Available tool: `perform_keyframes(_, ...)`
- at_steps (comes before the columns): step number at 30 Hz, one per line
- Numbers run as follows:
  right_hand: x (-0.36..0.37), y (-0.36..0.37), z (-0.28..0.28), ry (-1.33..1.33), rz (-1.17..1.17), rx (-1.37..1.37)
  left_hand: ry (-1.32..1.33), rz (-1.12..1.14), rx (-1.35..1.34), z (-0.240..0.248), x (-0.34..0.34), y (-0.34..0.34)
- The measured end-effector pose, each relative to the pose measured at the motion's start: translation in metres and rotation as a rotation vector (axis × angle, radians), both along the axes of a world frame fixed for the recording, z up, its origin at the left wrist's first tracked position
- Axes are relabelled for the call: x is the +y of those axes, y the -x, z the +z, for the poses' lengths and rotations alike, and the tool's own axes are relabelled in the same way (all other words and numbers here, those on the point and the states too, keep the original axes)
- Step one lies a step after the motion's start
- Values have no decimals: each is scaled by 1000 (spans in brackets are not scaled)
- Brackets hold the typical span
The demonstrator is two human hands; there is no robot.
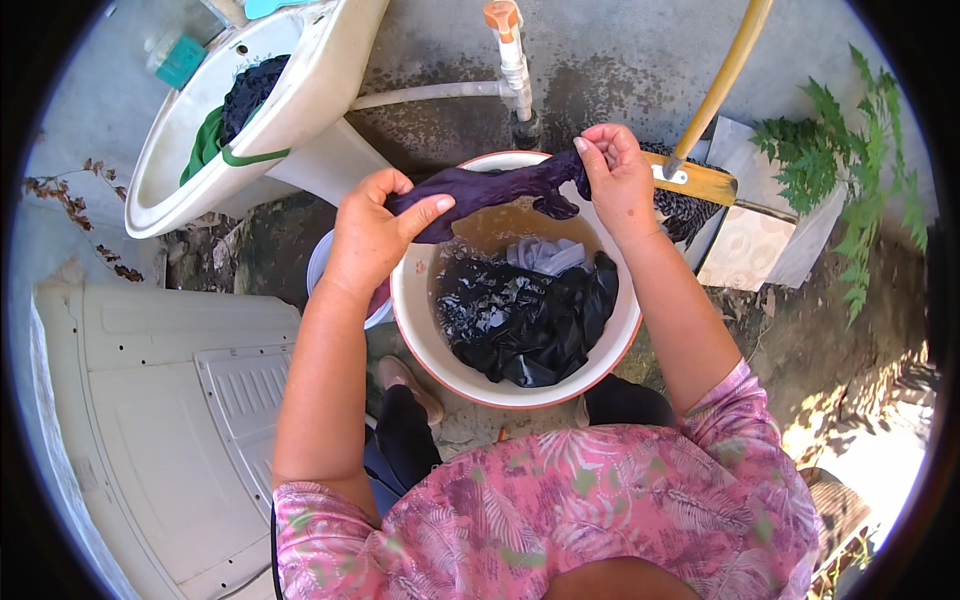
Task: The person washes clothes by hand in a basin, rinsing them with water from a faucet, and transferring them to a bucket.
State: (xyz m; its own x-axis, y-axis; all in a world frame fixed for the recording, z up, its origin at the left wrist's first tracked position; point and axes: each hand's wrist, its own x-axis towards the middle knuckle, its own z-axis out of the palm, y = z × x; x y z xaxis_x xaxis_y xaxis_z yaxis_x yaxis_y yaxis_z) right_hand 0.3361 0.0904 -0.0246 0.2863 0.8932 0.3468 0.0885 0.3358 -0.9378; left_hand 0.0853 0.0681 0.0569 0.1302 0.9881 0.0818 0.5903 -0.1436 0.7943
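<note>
A wet dark purple garment [490,188] is stretched between my two hands above a white basin [415,345] with a reddish rim. My left hand [378,225] grips its left end, thumb pressed on top. At the other end, my right hand [617,180] pinches the cloth between thumb and fingers. The exact kind of garment cannot be made out. Below, soaking in brownish water, lie black clothes [530,325] and a light grey cloth [545,256].
A white pedestal sink [150,190] at the left holds dark and green cloth. An orange-handled tap [503,18] rises behind the basin. A wooden-handled push broom [710,183] stands at the right, by a leafy plant [820,150]. A white appliance panel [150,400] is left of me.
</note>
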Motion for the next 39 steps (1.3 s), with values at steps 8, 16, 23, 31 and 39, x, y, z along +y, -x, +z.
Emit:
perform_keyframes(8, -24, 19, -105, 300, 166, -793, -122, -75, 155, -147, -15, -4)
perform_keyframes(16, -19, 47, -109, 696, 440, -1311, 295, -192, 671, -214, -27, -17)
perform_keyframes(23, -11, 43, -55, 691, 555, 112, 609, 145, -546, -162, -14, -13)
perform_keyframes(31, -29, 68, 29, 339, 779, 717, 456, 313, -961, -136, -18, -39)
perform_keyframes(39, -44, 69, -38, 850, 438, 1055, 456, -82, -1471, -114, -36, -53)
